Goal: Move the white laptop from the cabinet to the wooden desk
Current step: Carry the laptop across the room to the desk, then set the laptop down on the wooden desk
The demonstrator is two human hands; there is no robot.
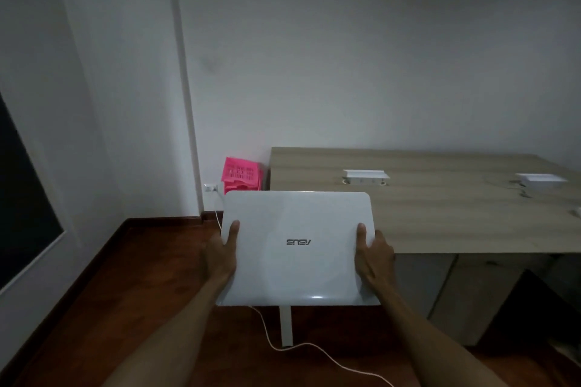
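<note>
We hold the closed white laptop (298, 248) btwn left grip (221, 256) & right grip (374, 256), midair, table (440, 217) just ahead-right. Risk: far edge clips table edge, or glossy lid slips.

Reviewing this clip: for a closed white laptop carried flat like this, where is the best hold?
By its two short side edges, one hand from each side, as the left hand and right hand hold the closed white laptop: it is wide, flat and thin, thumbs resting on the lid.
</note>
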